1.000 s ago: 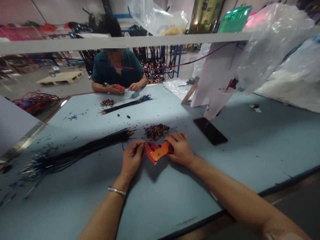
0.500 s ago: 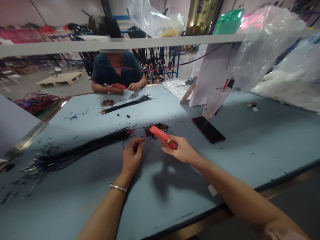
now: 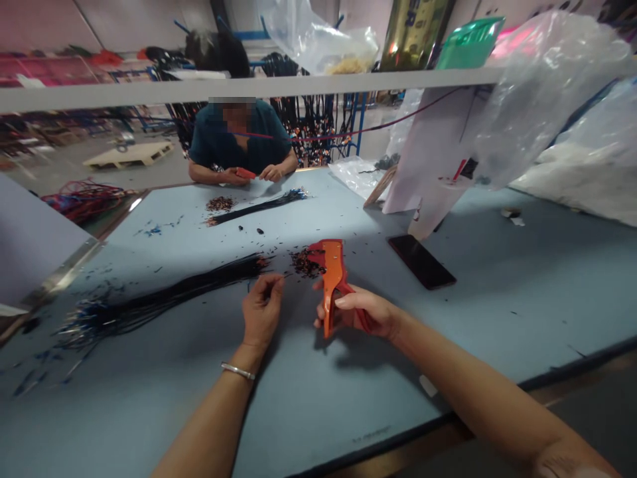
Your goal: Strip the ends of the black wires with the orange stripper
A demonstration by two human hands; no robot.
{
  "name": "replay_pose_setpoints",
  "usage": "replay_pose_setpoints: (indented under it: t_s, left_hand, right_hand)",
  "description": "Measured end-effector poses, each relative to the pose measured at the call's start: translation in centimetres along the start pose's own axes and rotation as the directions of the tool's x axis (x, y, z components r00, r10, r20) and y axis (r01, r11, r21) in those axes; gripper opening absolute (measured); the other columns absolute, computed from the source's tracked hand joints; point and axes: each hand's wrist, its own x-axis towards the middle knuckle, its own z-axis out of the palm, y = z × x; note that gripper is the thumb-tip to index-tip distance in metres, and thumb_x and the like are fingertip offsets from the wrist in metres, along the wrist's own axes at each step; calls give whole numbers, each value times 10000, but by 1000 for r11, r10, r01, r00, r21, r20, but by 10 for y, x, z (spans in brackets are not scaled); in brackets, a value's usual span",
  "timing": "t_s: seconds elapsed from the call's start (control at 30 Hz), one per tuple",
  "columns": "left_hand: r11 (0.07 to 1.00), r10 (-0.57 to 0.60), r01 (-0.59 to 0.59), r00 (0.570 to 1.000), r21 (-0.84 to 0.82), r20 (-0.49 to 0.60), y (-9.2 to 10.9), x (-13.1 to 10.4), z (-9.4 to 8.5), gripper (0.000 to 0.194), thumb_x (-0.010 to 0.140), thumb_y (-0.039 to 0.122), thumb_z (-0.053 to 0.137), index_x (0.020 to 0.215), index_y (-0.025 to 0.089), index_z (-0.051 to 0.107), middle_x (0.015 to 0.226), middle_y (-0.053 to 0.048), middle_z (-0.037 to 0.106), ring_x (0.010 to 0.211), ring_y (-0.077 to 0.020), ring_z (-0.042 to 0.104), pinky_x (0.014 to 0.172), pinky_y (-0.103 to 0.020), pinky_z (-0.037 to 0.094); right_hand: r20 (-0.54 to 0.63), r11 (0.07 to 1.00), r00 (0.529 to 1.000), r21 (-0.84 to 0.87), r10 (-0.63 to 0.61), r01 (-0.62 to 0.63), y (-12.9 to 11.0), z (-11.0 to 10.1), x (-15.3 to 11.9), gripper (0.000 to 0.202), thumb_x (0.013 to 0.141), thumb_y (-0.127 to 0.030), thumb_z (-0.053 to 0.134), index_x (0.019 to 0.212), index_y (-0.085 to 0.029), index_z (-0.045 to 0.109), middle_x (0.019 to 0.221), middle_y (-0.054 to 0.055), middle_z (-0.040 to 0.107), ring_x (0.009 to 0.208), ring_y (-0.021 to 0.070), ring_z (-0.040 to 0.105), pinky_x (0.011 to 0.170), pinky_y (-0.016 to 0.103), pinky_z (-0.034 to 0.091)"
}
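Observation:
My right hand [image 3: 363,309] is wrapped around the handles of an orange and red wire stripper [image 3: 334,265], its head pointing away from me. To its left, my left hand [image 3: 262,307] pinches a thin wire [image 3: 286,275], whose tip sticks out toward the stripper; most of that wire is hidden. A bundle of black wires [image 3: 184,289] lies beside the left hand, stretching off to the left, with copper-coloured ends near the hand and blue and silvery ends far away. Behind the stripper's head is a pile of small dark and coppery scraps [image 3: 304,264].
Across the table [image 3: 478,332] a person [image 3: 241,143] holds a red tool [image 3: 245,173] near a second wire bundle [image 3: 259,207]. A phone [image 3: 422,261] and a plastic cup [image 3: 428,206] stand to the right. A shelf [image 3: 318,84] spans the table overhead.
My right hand has turned the wire stripper, so its flat side now faces me and its head points forward, over the scraps' right edge. The left hand keeps its pinch nearly unmoved.

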Motion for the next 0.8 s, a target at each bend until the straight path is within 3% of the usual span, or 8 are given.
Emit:
replay_pose_setpoints:
  t_s: [0.1, 0.27, 0.47, 0.8]
  left_hand:
    - [998, 13, -13, 1000, 58, 5, 1, 0, -1, 189, 827, 355, 559, 798, 180, 627, 708, 1, 608, 663, -136, 540, 655, -242, 438]
    - [999, -20, 19, 1000, 36, 16, -1, 1, -2, 205, 832, 371, 559, 802, 182, 634, 701, 2, 609, 656, -139, 530, 645, -241, 433]
    - [999, -16, 16, 1000, -46, -6, -2, 1, -2, 199, 817, 376, 591, 792, 189, 654, 725, 0, 627, 697, -145, 552, 681, -242, 450]
    - [999, 31, -30, 999, -46, 29, 3, -1, 1, 176, 811, 341, 601, 786, 182, 671, 733, -10, 664, 711, -148, 601, 681, -245, 475]
  right_hand:
    - [38, 999, 999, 42, -4, 2, 0, 2, -1, 611, 741, -328, 677, 1293, -243, 430, 939, 34, 662, 900, 246, 682, 756, 411, 530]
    - [87, 997, 993, -10, 74, -74, 0, 1, -3, 510, 786, -372, 643, 1235, -188, 485, 836, 37, 674, 759, 219, 696, 714, 382, 519]
    - [113, 991, 984, 1, 136, -137, 3, 0, -3, 474, 780, -361, 660, 1190, -173, 514, 804, 37, 685, 748, 218, 707, 720, 369, 518]
    - [113, 992, 986, 8, 127, -128, 10, -3, -1, 454, 787, -345, 682, 1174, -164, 530, 809, 44, 688, 761, 219, 716, 691, 341, 538]
